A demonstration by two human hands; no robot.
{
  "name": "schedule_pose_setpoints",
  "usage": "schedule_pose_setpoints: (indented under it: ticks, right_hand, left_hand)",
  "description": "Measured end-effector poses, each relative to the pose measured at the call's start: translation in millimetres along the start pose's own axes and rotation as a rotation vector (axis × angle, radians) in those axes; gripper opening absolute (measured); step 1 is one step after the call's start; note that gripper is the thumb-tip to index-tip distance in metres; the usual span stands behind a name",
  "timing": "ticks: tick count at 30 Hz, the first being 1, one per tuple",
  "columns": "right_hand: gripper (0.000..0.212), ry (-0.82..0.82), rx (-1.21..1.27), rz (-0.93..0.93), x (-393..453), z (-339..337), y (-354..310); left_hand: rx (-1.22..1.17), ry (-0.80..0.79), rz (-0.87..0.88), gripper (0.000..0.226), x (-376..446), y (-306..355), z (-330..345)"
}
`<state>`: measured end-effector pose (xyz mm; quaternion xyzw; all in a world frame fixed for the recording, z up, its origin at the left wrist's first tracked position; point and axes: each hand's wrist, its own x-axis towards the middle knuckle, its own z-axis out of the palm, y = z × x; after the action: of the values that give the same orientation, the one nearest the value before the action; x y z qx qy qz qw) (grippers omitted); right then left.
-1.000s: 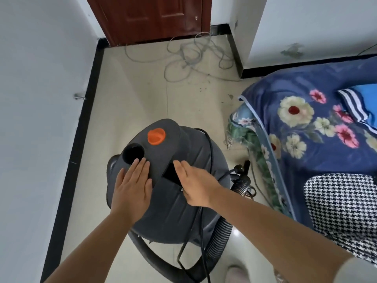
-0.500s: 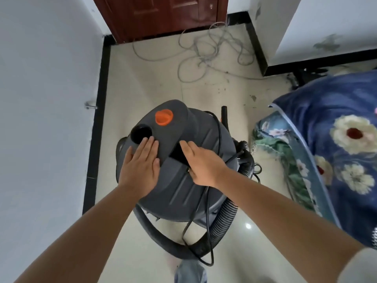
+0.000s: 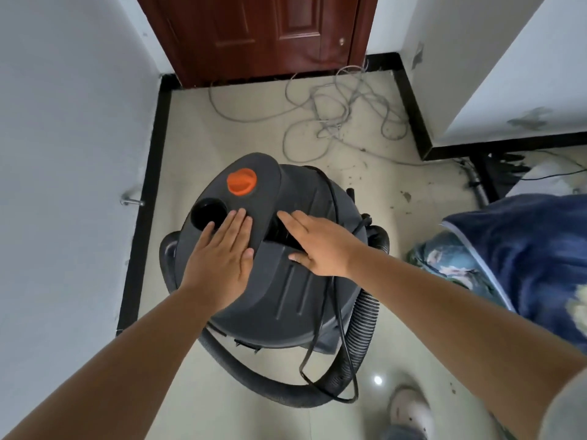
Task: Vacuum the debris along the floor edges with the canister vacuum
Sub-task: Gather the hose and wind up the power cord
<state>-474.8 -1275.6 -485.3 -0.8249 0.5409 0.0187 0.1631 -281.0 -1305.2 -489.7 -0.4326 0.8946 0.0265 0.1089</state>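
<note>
Dark grey canister vacuum [image 3: 279,265], its base hidden beneath the lid, standing on the tiled floor [image 3: 247,134] near the door [image 3: 260,36]. Left hand [image 3: 219,258] and right hand [image 3: 320,246] lie flat on the lid, fingers straight; debris [image 3: 359,176] small and indistinct.

The person is showing two bare forearms, and neither the left hand [image 3: 219,258] nor the right hand [image 3: 320,246] is wearing a glove. A grey sleeve [image 3: 568,408] is covering the right upper arm. A pale shoe [image 3: 411,411] is showing below blue trouser fabric [image 3: 400,435], both blurred.
</note>
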Motion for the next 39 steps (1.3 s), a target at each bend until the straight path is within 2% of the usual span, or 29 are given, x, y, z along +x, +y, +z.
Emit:
schedule_pose_setpoints:
  ticks: [5,8,9,12,13,16,18,21,25,27,33,39]
  right_hand:
    - [0.072,-0.101,-0.184,-0.126,14,-23,61]
    - [0.071,-0.13,-0.243,-0.129,11,-32,102]
    - [0.071,-0.089,-0.268,-0.119,9,-35,117]
    - [0.064,0.201,-0.22,-0.016,-2,-20,140]
    - [0.065,0.272,-0.192,0.055,-8,-17,144]
    - [0.08,0.315,-0.175,0.18,-21,-7,155]
    - [0.077,0.35,-0.186,0.128,-29,-6,174]
    - [0.067,0.388,-0.208,0.019,-36,-9,203]
    - [0.063,0.412,-0.219,-0.058,-46,-11,243]
    - [0.063,0.437,-0.229,-0.067,-52,-15,267]
    - [0.059,0.507,-0.262,-0.015,-60,-31,344]
    - [0.056,0.6,-0.257,-0.018,-82,-40,429]
  left_hand:
    - [-0.117,-0.025,-0.242,0.086,32,45,-9]
    - [-0.183,-0.004,-0.307,0.09,55,80,-15]
    - [-0.185,-0.006,-0.324,0.087,67,89,-21]
    - [-0.161,-0.061,-0.333,0.064,89,95,-37]
    - [-0.163,-0.058,-0.331,0.062,100,93,-40]
    - [-0.095,-0.016,-0.223,0.067,124,89,-37]
    - [-0.063,0.02,-0.161,0.072,134,97,-30]
    - [-0.138,0.07,-0.141,0.076,144,115,-25]
    - [-0.15,0.127,-0.107,0.069,163,145,-24]
    - [-0.15,0.135,-0.089,0.065,181,157,-27]
    - [-0.106,0.18,-0.009,0.075,263,188,-44]
    - [-0.112,0.208,0.003,0.068,336,238,-63]
